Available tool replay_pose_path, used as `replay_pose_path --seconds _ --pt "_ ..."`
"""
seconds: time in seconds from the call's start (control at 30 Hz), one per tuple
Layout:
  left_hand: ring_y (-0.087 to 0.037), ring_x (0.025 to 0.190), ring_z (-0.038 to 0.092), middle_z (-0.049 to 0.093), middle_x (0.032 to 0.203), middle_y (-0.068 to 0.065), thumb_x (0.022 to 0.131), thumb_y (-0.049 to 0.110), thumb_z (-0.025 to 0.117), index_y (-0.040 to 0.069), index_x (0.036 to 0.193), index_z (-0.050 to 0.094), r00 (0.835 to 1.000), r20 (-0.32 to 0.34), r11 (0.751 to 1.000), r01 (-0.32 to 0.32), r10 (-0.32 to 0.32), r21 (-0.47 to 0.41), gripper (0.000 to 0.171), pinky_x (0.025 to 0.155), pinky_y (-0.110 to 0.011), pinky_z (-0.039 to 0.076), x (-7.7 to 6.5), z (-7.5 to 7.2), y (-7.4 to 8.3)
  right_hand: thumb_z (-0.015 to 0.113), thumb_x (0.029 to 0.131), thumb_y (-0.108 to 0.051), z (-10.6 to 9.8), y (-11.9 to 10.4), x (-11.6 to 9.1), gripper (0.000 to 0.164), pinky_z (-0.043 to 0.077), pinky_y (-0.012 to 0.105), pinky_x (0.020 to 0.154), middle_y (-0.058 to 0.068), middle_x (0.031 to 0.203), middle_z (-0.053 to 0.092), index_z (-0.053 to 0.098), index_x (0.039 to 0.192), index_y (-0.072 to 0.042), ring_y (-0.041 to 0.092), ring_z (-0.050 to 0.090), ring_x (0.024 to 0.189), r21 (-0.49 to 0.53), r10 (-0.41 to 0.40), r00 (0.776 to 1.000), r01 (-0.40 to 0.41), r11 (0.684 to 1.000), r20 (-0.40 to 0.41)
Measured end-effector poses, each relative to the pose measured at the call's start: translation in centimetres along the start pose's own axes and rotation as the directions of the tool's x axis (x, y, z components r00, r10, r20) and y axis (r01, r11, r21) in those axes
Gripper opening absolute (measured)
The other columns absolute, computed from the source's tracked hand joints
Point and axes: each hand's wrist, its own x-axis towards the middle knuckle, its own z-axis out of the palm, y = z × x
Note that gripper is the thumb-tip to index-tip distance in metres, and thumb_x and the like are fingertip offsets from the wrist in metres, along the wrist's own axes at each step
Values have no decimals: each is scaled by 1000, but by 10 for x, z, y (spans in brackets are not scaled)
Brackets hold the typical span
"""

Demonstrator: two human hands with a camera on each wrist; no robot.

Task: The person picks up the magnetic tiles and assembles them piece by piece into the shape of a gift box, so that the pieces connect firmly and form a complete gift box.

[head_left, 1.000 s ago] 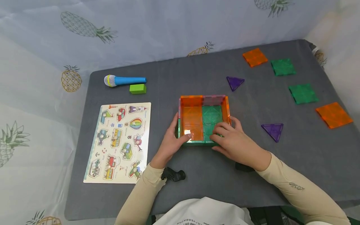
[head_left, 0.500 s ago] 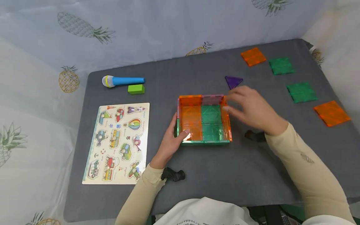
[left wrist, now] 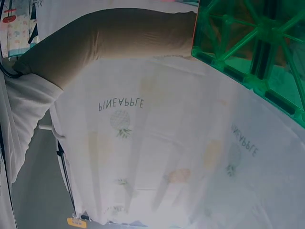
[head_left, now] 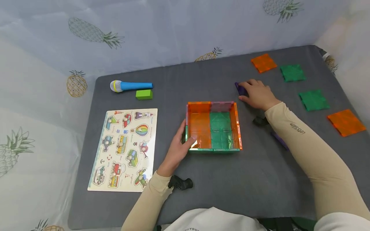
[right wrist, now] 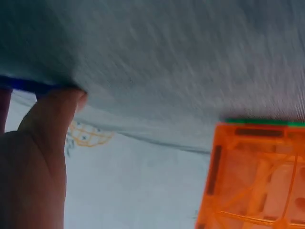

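Note:
An open-topped box of see-through magnetic tiles (head_left: 214,150), orange, green and pink, sits mid-table. My left hand (head_left: 177,150) grips its left wall, thumb over the rim and fingers outside. Beyond the box's far right corner, my right hand (head_left: 258,94) pinches a purple triangular magnetic tile (head_left: 241,89), partly covered by the fingers. In the right wrist view the thumb (right wrist: 50,117) presses the tile's dark edge (right wrist: 29,86). The left wrist view has a green tile wall (left wrist: 257,43) of the box but no left hand.
Another purple triangle (head_left: 279,140) lies partly under the right sleeve. Orange tiles (head_left: 346,122) and green tiles (head_left: 313,100) lie along the right side. A picture puzzle board (head_left: 122,150), a toy microphone (head_left: 133,86) and a green block (head_left: 144,94) are on the left.
My right hand has left the box's near right corner, moved away and to the right, and taken hold of the far purple triangle. My left hand stays on the box.

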Motion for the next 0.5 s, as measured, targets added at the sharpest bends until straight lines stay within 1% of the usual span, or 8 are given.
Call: replay_pose_path --seconds 0.1,0.27,0.33,0.43,0.5 --pt "-12 144 8 14 156 7 90 26 60 31 149 14 1000 0 1000 -14 14 15 75 116 -47 11 1 2 0 47 96 -37 -2 8 -7 59 24 73 93 25 143 32 31 145 -10 50 27 128 -4 26 999 -26 1000 -19" --pt "-15 145 7 11 157 3 91 22 59 26 150 11 1000 -10 999 -18 19 38 76 116 -47 10 0 6 1 41 97 -43 -5 29 -21 62 21 76 90 25 146 27 26 147 -11 52 23 129 9 75 997 -75 997 -1" --pt "-17 145 7 11 157 0 91 20 59 24 151 11 1000 -16 999 0 1 36 77 116 -48 10 -2 8 5 39 97 -45 -5 38 -27 63 21 77 89 26 147 25 24 148 -11 53 21 129 19 92 996 -92 996 4" --pt "-22 145 6 10 157 -5 91 16 58 19 151 11 1000 -23 1000 16 -15 24 76 115 -51 9 -8 9 16 37 97 -47 -5 52 -38 65 20 78 87 28 148 21 22 148 -10 56 20 128 36 123 992 -123 992 6" --pt "-26 145 7 11 157 -8 91 18 58 16 151 11 1000 -30 999 7 -6 34 77 114 -54 11 -7 9 15 36 97 -48 -5 60 -43 66 19 79 86 28 148 19 21 149 -10 57 19 128 51 139 990 -139 989 5"
